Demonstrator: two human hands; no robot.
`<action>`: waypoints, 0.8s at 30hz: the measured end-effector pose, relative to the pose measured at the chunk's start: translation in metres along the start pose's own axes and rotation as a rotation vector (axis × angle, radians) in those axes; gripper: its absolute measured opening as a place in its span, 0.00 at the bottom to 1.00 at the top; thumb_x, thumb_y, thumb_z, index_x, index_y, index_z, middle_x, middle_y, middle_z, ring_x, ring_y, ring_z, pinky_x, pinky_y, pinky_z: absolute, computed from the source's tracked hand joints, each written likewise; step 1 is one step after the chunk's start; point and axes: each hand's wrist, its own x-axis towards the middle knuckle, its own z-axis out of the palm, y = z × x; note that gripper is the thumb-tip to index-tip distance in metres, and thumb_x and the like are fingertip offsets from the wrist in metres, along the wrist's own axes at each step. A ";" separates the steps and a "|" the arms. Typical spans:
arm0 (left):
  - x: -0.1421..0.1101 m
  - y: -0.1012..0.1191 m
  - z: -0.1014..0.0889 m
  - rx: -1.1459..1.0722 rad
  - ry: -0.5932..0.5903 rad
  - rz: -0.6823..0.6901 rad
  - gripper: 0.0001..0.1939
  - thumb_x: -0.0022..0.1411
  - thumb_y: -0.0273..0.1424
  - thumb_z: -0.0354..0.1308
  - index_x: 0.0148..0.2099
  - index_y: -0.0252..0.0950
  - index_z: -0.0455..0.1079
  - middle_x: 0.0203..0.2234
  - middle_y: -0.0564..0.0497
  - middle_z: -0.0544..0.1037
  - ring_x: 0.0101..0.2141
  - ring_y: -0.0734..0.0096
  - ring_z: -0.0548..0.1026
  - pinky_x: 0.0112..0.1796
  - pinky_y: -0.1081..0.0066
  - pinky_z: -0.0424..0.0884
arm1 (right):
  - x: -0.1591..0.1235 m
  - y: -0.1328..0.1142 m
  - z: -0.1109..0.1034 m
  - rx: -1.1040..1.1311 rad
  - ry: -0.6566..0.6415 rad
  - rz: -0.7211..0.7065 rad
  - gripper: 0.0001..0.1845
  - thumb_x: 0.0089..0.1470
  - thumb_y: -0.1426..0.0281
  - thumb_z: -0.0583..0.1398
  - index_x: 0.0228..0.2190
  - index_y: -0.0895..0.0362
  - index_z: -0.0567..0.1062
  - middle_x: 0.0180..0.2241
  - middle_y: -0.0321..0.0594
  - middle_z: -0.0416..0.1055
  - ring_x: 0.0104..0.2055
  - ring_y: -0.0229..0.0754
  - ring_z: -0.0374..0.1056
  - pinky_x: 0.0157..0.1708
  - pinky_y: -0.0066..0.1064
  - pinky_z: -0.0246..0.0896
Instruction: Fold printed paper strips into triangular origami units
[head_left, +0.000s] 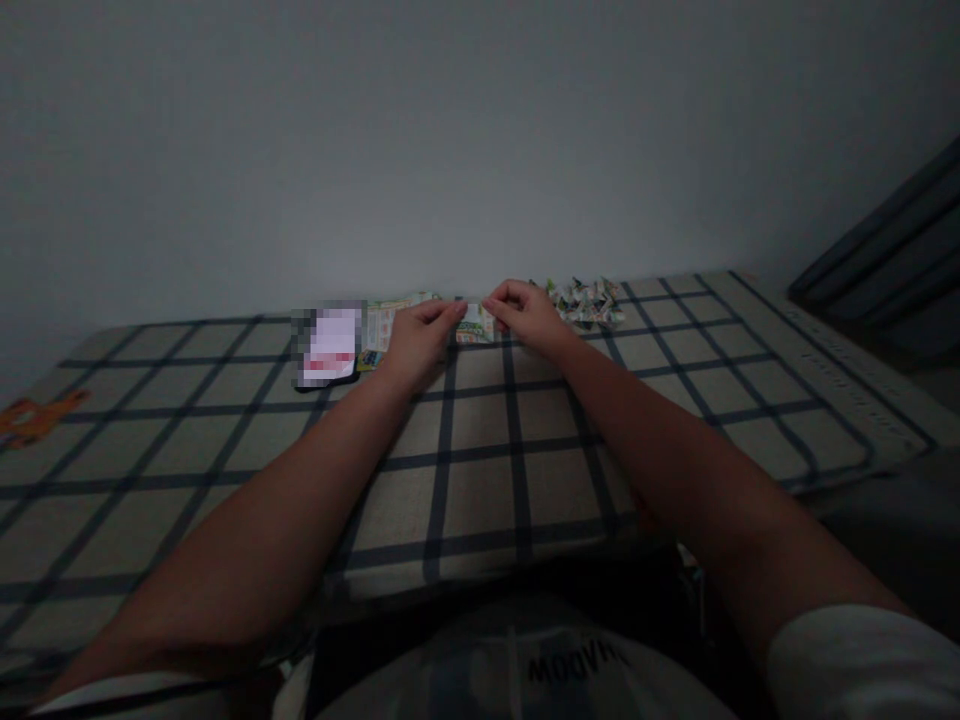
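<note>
A small piece of printed paper [474, 330], white with green and yellow, is between my two hands near the back of the table. My left hand [420, 342] pinches its left side, thumb and fingertips together. At its upper right, my right hand [529, 316] has the thumb and index finger closed on the edge, the other fingers curled. Left of my left hand lie more printed sheets [379, 328] in similar colours, partly covered by that hand. Right of my right hand sits a cluster of several small, pointed, folded paper pieces [589, 302].
A phone [328, 345] with a lit, pixelated screen leans or lies left of the sheets. The checked tablecloth [480, 480] covers the table, with an orange figure [37, 418] at far left. A plain wall [480, 150] stands behind; dark curtain-like folds [892, 240] hang at right.
</note>
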 end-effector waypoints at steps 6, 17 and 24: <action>0.002 0.003 -0.002 0.142 0.008 0.098 0.21 0.58 0.51 0.68 0.36 0.37 0.84 0.30 0.49 0.84 0.35 0.63 0.78 0.40 0.65 0.74 | 0.000 0.000 0.001 -0.084 -0.053 -0.047 0.26 0.53 0.45 0.66 0.29 0.56 0.72 0.25 0.33 0.66 0.29 0.37 0.61 0.30 0.30 0.56; 0.002 -0.007 0.003 0.004 0.046 0.023 0.20 0.54 0.48 0.72 0.40 0.37 0.84 0.37 0.45 0.86 0.40 0.60 0.82 0.47 0.62 0.76 | 0.005 0.003 -0.003 0.058 0.119 0.035 0.29 0.52 0.41 0.66 0.27 0.54 0.70 0.22 0.31 0.64 0.24 0.34 0.58 0.27 0.28 0.55; 0.004 -0.003 -0.001 0.005 0.035 0.001 0.13 0.55 0.42 0.71 0.35 0.37 0.81 0.33 0.47 0.85 0.36 0.64 0.79 0.42 0.65 0.75 | 0.002 0.001 -0.003 0.072 0.079 0.073 0.25 0.54 0.47 0.68 0.27 0.55 0.71 0.21 0.30 0.64 0.24 0.33 0.59 0.27 0.27 0.57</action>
